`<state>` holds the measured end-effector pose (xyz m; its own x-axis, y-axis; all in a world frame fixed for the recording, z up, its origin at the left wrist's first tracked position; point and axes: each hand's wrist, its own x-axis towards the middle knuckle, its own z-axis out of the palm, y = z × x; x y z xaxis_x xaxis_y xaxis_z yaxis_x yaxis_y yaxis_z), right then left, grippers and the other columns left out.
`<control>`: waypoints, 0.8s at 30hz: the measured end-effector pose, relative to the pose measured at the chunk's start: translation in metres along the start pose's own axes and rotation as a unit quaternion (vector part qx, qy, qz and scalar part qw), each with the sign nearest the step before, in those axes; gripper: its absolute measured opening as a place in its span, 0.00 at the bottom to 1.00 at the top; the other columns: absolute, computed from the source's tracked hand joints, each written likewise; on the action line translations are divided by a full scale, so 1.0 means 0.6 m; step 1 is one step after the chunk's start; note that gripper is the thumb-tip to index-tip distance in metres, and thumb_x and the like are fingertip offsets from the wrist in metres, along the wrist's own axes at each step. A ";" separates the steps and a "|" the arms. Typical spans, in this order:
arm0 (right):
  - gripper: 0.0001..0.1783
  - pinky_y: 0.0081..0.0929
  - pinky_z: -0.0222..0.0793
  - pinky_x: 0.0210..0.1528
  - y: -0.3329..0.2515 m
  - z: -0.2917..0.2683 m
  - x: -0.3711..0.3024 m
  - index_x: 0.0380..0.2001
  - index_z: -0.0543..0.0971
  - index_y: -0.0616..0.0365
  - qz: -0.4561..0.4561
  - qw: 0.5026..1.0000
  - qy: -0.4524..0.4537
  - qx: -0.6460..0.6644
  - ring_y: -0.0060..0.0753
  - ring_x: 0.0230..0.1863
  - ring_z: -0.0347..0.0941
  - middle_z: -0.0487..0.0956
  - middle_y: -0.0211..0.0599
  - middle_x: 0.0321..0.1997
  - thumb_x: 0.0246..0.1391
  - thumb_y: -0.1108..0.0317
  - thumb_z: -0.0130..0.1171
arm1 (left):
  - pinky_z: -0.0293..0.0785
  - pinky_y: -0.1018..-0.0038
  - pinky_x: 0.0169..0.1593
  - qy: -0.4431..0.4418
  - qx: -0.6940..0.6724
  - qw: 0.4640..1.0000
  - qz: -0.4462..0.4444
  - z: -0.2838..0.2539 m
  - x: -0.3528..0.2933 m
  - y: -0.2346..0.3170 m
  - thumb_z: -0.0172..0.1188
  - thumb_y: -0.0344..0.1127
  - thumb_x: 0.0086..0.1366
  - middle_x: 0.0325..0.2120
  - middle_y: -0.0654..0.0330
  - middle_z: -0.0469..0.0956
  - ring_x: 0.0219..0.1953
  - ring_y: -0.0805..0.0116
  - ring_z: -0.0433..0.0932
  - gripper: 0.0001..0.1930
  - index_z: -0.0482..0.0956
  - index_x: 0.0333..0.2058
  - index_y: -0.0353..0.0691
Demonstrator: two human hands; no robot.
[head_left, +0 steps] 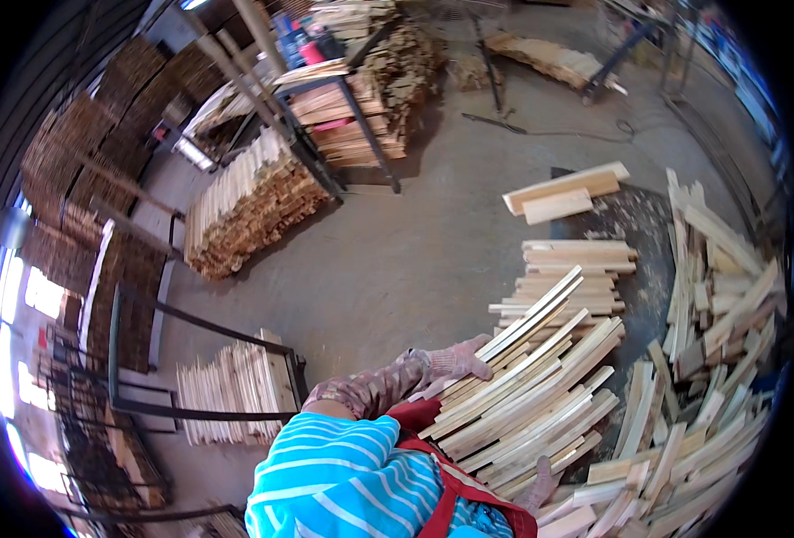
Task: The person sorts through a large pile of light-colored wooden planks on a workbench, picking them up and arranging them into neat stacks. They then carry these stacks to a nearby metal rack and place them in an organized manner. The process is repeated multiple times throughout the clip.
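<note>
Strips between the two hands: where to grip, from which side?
Probably mid-length on the two outer long edges, left hand from the left, right hand from the right, pressing inward: the strips lie side by side, roughly parallel, with staggered ends that offer no even grip.

The left forearm point(375, 384), in a patterned sleeve, reaches rightward across the lower middle of the frame, its gloved left hand point(458, 359) pointing right. The gloved right hand point(538, 487) sits near the bottom edge, right of centre, one digit pointing upward.
</note>
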<state>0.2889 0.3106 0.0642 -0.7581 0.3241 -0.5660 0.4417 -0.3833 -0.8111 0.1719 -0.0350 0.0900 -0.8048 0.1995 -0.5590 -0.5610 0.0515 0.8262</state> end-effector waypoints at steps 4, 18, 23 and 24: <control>0.41 0.40 0.72 0.55 -0.035 0.119 -0.003 0.67 0.62 0.62 -0.051 0.996 -0.069 -0.013 0.43 0.52 0.73 0.73 0.45 0.57 0.52 0.65 0.66 | 0.63 0.61 0.65 0.051 -0.041 0.997 0.042 -0.105 -0.062 0.017 0.72 0.36 0.46 0.53 0.52 0.75 0.59 0.59 0.69 0.44 0.63 0.63 0.38; 0.34 0.25 0.74 0.36 0.063 0.880 -0.153 0.59 0.70 0.61 -0.137 0.877 -0.422 -0.183 0.25 0.34 0.75 0.78 0.29 0.39 0.47 0.70 0.67 | 0.79 0.75 0.38 0.373 -0.253 0.870 0.201 -0.706 -0.457 -0.010 0.72 0.27 0.48 0.43 0.59 0.77 0.38 0.71 0.78 0.43 0.62 0.64 0.44; 0.40 0.27 0.78 0.43 0.144 1.163 -0.261 0.61 0.66 0.62 -0.084 0.786 -0.550 -0.270 0.30 0.41 0.78 0.79 0.37 0.46 0.42 0.73 0.68 | 0.77 0.71 0.53 0.527 -0.264 0.775 0.228 -0.843 -0.595 -0.117 0.69 0.26 0.45 0.51 0.57 0.77 0.51 0.67 0.77 0.45 0.63 0.65 0.35; 0.40 0.27 0.78 0.43 0.169 1.214 -0.277 0.61 0.66 0.62 -0.083 0.762 -0.577 -0.283 0.30 0.41 0.78 0.79 0.38 0.46 0.42 0.73 0.69 | 0.76 0.71 0.54 0.550 -0.268 0.754 0.240 -0.863 -0.618 -0.128 0.68 0.26 0.46 0.51 0.57 0.77 0.51 0.66 0.77 0.44 0.63 0.65 0.35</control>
<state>0.1102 -0.4118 0.1833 -0.5984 -0.7738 -0.2076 0.1831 0.1202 -0.9757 0.4133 -0.6198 0.1971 -0.4485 -0.8777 -0.1686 0.0860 -0.2302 0.9693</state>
